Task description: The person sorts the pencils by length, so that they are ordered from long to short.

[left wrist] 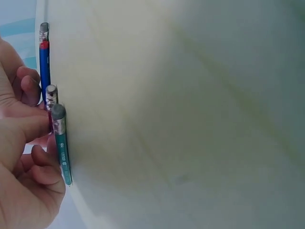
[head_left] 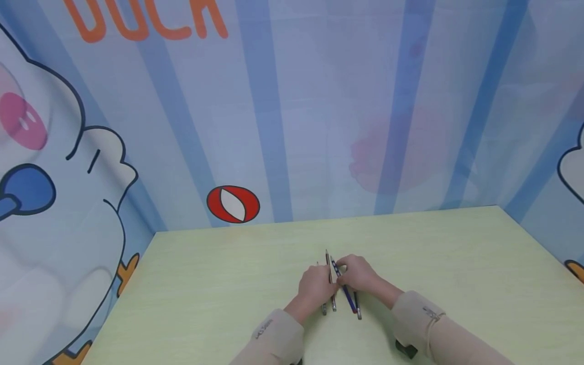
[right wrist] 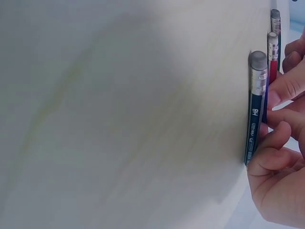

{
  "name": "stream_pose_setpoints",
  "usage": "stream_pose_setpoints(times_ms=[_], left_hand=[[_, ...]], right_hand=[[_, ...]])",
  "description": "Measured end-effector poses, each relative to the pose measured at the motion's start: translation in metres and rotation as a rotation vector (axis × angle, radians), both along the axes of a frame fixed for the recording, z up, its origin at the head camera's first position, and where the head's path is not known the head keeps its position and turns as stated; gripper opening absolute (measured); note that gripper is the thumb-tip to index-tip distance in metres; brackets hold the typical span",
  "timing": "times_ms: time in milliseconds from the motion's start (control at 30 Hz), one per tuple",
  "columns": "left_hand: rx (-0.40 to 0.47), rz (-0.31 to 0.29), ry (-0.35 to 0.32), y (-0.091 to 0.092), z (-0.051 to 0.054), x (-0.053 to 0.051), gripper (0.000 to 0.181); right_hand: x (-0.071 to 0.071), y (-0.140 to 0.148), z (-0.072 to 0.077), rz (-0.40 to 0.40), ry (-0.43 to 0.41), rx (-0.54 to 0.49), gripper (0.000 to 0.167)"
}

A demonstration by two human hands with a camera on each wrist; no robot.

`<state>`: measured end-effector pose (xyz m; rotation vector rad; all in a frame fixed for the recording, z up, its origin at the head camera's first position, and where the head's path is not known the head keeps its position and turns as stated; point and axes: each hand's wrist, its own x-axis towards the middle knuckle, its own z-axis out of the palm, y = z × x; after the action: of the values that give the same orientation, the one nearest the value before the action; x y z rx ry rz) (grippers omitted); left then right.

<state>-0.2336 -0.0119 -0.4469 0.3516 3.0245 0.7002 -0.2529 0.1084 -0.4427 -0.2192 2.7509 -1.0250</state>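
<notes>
Several pencils lie side by side on the table, their eraser ends toward the person. My left hand (head_left: 317,286) reaches over a green pencil (left wrist: 63,152) and a red pencil (right wrist: 273,69), its thumb and finger pinching the red one. A blue pencil (head_left: 349,299) slants beside them, its shaft between the thumb and fingers of my right hand (head_left: 360,274). Close under the curled fingers of that hand lies a dark teal pencil (right wrist: 254,114) with a grey eraser. The two hands nearly meet at their thumbs. Fingers hide the middle of most shafts.
The pale yellow-green table (head_left: 205,284) extends on both sides of the hands. A blue striped backdrop (head_left: 315,126) with cartoon prints stands behind it and along the sides. A small black object (head_left: 406,349) shows under the right sleeve.
</notes>
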Motion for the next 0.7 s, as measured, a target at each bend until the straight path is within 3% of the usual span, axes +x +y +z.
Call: stream_pose_setpoints(times_ms=[400, 700], left_hand=[[0.039, 0.029, -0.048, -0.0001, -0.0016, -0.0036, 0.027], [0.070, 0.002, -0.023, -0.0002, 0.0006, -0.0036, 0.024]], right_hand=[[-0.0006, 0.0010, -0.0008, -0.007, -0.010, -0.026, 0.040], [-0.0009, 0.0064, 0.0031, -0.049, 0.003, -0.119, 0.045]])
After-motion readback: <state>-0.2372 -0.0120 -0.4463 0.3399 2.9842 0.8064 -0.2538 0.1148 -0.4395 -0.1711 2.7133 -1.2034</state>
